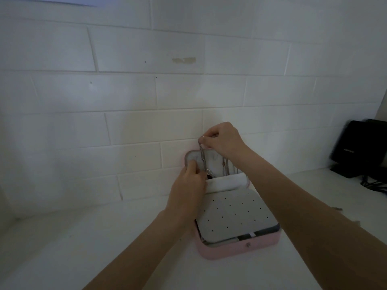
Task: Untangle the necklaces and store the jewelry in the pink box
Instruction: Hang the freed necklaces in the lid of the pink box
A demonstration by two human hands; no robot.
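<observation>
Though lettered, black device (356, 149) writing unreadable

Pink box (238, 251) open against wall; right hand (222, 141) pinching chain (201, 155) at lid (215, 164), left hand (188, 189) just below.

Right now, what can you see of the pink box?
The pink box sits open on the white counter, its lid upright against the tiled wall. Rounded corners, a small metal stud in front. A white dotted panel covers the base. Chains hang in the lid above a white pocket. The left hand touches the lid; the right hand pinches a chain's top.
</observation>
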